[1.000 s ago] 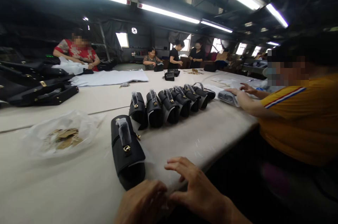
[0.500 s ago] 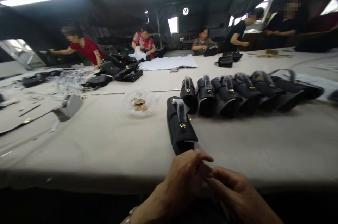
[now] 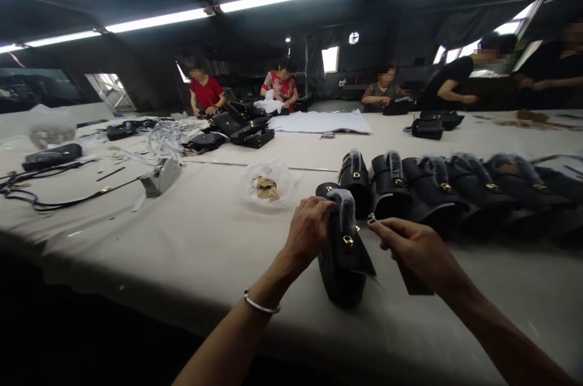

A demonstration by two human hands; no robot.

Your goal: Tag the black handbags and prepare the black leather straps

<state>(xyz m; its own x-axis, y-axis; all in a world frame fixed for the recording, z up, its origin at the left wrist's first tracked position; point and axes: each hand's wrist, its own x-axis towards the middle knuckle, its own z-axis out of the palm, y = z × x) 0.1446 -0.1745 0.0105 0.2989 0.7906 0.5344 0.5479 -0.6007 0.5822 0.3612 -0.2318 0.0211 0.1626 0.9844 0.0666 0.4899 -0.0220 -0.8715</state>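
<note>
A black handbag with gold hardware stands on the table in front of me, its handle wrapped in clear plastic. My left hand is closed on its far left side, beside the base of the handle; the fingertips are partly hidden. To the right of the bag, my right hand pinches the light string loop of a hang tag. The dark tag hangs below that hand, partly covered by it. The loop is apart from the bag.
More black handbags stand in a row behind and to the right. A clear plastic bag of brown pieces lies left of centre, near a grey tape dispenser. Co-workers work across the table, by piled bags.
My hands were together at the table's near edge. They have parted and moved forward, the left to the handbag, the right beside it with the tag loop. The view has turned left.
</note>
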